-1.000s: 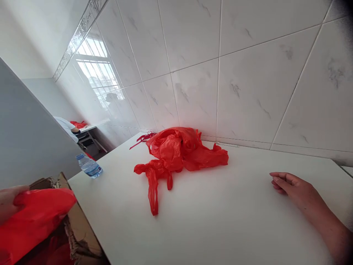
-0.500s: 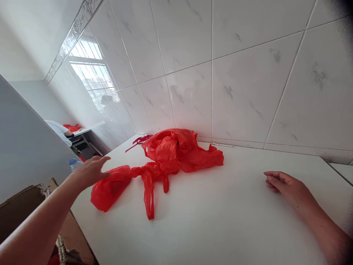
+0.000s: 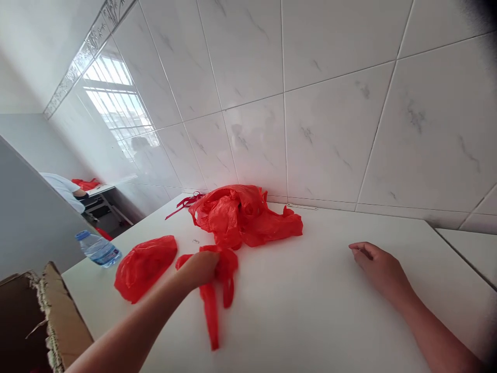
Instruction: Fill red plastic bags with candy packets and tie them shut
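Observation:
My left hand [image 3: 204,267] is closed on a thin red plastic bag [image 3: 227,264], whose long handle loops hang down over the white table [image 3: 295,311]. Left of that hand lies another crumpled red bag [image 3: 145,264], apart from it. A larger heap of red plastic bags [image 3: 240,215] rests against the wall just behind. On the right side my right hand [image 3: 376,261] hovers at or just above the table, fingers curled and pressed together; whether anything is between them is hidden.
A clear water bottle [image 3: 99,248] with a blue cap lies tilted at the left edge. Below it stands an open cardboard box [image 3: 64,316]. Dark red ribbons [image 3: 184,202] and a thin white strip [image 3: 303,207] lie along the tiled wall. Another person's sleeve [image 3: 62,186] shows far left.
My left hand has moved right and down from above the left bag and taken hold of the bag with loops, drawing it away from the heap. The view has shifted slightly.

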Tool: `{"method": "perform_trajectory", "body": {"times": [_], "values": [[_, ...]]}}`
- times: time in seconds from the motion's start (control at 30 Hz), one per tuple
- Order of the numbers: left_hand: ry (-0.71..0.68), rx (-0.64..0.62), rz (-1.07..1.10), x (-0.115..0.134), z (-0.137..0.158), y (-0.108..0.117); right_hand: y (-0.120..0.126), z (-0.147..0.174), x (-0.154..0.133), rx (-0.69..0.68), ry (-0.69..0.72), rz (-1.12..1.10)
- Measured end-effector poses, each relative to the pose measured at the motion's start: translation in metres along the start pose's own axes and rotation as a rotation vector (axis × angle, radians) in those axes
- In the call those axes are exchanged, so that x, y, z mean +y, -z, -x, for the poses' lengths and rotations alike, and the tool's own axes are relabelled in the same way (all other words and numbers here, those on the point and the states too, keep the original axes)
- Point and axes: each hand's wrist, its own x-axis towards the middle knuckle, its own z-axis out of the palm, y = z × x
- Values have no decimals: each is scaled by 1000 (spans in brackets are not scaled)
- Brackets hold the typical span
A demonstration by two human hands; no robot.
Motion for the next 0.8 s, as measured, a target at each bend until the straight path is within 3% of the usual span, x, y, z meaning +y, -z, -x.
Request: {"method": "perform_trajectory", "body": {"times": [0.1, 0.23, 0.37, 0.47, 0.53, 0.7, 0.8], "values": [[-82, -73, 145, 36, 7, -18, -12, 16, -15, -31, 84, 48], [-138, -83, 419, 91, 2, -42, -32, 51, -36, -106, 230, -124], [-122, -3, 761, 140, -15, -66, -38, 82, -47, -298, 55, -391], [-131, -98, 979, 167, -20, -81, -31, 92, -55, -455, 49, -596], [-146, -193, 1153, 177, -19, -90, -27, 94, -58, -489, 66, -696], [-111, -386, 1616, 180, -17, -104, -21, 85, -54, -357, 20, -647], [-49, -298, 1831, 170, -21, -100, -13, 68, -40, -255, -63, -711]]}}
